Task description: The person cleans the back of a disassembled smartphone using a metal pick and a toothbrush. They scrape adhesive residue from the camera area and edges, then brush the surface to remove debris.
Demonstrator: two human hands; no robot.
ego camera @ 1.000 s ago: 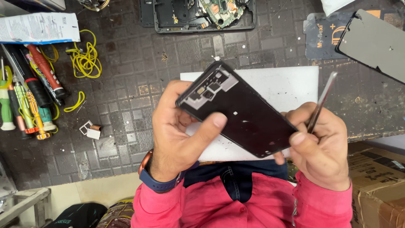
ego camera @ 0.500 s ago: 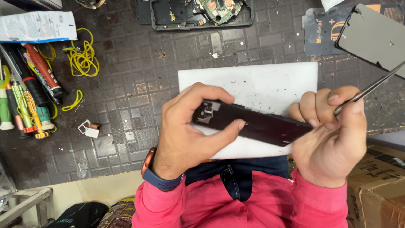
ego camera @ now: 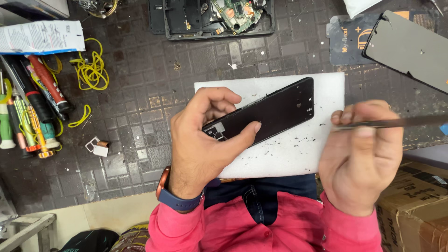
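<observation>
My left hand [ego camera: 203, 140] grips a black phone frame [ego camera: 275, 112] by its near end, thumb across the face, holding it tilted over a white pad [ego camera: 289, 149]. My right hand [ego camera: 361, 156] is off to the right of the phone, apart from it, pinching a thin metal tool [ego camera: 401, 122] that points right. A blue watch band sits on my left wrist.
An opened phone body with a green circuit board [ego camera: 214, 18] lies at the far edge. A grey back panel [ego camera: 410, 49] rests far right. Screwdrivers [ego camera: 28, 121], a tube and yellow wire [ego camera: 93, 70] crowd the left. A cardboard box [ego camera: 415, 205] stands at lower right.
The phone frame has turned from edge-on to flatter, its far end swinging up and right. My right hand let go of the phone's end and drew away rightward with the tool.
</observation>
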